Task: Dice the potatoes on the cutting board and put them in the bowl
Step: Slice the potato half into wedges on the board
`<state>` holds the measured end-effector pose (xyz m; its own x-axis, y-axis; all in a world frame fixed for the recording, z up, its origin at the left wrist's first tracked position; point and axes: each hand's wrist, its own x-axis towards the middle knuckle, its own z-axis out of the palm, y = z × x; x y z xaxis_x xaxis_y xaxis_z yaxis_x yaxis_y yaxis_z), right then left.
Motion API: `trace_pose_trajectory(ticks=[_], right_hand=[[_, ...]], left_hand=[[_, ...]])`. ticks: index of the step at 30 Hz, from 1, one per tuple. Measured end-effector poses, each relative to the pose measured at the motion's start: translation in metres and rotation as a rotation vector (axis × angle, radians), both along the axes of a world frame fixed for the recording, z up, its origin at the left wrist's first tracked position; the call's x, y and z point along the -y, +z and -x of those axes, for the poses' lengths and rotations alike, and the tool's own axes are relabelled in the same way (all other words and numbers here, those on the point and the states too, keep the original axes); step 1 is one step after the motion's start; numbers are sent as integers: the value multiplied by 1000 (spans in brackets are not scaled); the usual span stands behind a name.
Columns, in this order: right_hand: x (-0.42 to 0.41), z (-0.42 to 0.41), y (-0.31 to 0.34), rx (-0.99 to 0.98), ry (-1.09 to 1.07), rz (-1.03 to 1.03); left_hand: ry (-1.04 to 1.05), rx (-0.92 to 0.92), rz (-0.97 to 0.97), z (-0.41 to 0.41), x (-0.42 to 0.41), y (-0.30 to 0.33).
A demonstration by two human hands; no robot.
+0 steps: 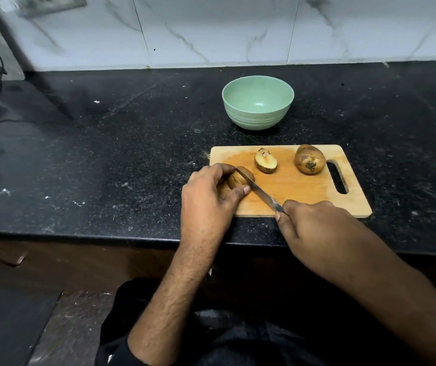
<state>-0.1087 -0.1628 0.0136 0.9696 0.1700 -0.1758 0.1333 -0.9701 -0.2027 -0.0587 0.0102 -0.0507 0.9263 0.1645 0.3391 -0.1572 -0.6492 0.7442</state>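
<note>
Head view: at frame centre the left hand (209, 191) has its fingers curled round a potato half (239, 178) on the wooden cutting board (304, 191). The right hand (309, 220) grips the knife (260, 192), whose blade rests on that half. Slicing looks underway; next, steady downward cuts. The green bowl (257, 104) above holds nothing.

A wooden cutting board (298, 188) lies on a black speckled counter (106, 159), with an empty pale green bowl (257, 105) standing just behind it near a white marbled wall (211, 27). At the board's left end the left hand (209, 194) curls over a potato piece (239, 178), while the right hand (314, 223) grips the handle of a knife (260, 192) whose blade rests across the top of that piece. Further back on the board a potato half (265, 161) lies cut face up, and a whole potato (309, 159) sits beside the board's handle slot.
</note>
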Motion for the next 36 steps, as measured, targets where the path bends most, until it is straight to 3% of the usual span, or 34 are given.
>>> trace_pose_trajectory(ticks=[18,31,36], right_hand=[[10,10,9,4,-44,88],[-4,16,22,68,-49,31],[-8,15,23,80,-1,13]], left_hand=[[-68,-45,-171,-2,1,0],[-8,1,109,0,-5,-1],[1,-57,123,-2,-4,-4]])
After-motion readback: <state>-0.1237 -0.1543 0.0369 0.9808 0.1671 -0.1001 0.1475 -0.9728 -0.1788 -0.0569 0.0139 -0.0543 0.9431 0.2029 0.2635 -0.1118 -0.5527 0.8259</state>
